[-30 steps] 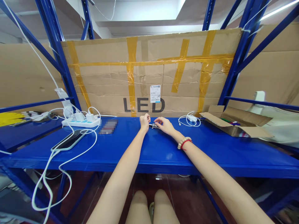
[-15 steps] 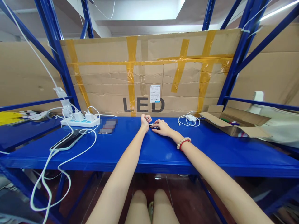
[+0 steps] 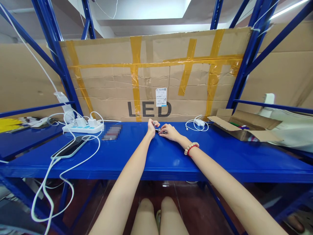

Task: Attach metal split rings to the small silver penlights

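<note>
Over the back middle of the blue tabletop (image 3: 137, 153), my two hands are close together. My left hand (image 3: 151, 129) is closed, thumb uppermost, with a bit of silver showing at its fingers. A slim black-and-silver piece (image 3: 157, 131) bridges the small gap between the hands; its exact kind is too small to make out. The bent fingers of my right hand (image 3: 170, 133) pinch its right side, and something shiny shows beneath them. A beaded bracelet (image 3: 191, 148) and a red band are on my right wrist.
At left are a white power strip (image 3: 83, 128) with plugs, a phone (image 3: 70, 148), looping white cables and a blurred flat item (image 3: 111, 132). To the right lie a white charger cable (image 3: 199, 123) and an open cardboard box (image 3: 244, 129). A large cardboard sheet (image 3: 110, 81) stands behind.
My right fingers have curled in more tightly around the small piece, and more of its black part shows between the hands. My left hand stays nearly still. The view has shifted slightly.
</note>
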### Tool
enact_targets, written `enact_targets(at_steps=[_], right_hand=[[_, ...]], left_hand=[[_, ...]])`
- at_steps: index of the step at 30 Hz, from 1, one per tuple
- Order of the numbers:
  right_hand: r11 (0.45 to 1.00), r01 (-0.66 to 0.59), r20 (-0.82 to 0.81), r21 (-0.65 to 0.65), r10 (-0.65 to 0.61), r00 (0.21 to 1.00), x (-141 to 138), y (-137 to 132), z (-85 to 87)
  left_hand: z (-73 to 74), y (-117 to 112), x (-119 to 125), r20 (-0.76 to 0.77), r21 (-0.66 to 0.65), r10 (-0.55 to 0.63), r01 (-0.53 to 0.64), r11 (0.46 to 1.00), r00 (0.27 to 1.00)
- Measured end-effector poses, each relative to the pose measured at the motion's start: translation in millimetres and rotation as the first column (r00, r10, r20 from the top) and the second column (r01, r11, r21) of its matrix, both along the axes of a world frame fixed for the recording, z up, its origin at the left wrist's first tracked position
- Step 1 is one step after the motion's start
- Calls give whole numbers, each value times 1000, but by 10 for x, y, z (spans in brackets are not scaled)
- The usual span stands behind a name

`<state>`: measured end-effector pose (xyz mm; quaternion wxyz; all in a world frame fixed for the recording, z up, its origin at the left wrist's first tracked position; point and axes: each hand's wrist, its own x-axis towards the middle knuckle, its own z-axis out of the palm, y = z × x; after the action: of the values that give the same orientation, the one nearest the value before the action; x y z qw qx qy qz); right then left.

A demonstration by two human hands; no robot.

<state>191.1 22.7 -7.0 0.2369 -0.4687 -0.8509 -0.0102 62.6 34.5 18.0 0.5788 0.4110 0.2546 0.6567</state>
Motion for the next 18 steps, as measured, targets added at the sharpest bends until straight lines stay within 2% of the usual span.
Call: enact_targets(at_steps=[4,8,13,18], right_hand=[[1000,-7,-36,1,7,999,5,4,1],[1000,0,-58,-9,-1,998,6,19,-3],[999,31,-64,-21,-32,997,6,16,-3],[1000,23,-31,-16,-23,999,17,9,5]], left_hand=[[-34,3,-8,-162,148,47,-23,989,986],[-53,6,-4,-216,216,82,-34,976,973],[-52,3,-3,-220,178,57,-18,984,974],[-76,33,23,-202,76,21,-6,997,979]])
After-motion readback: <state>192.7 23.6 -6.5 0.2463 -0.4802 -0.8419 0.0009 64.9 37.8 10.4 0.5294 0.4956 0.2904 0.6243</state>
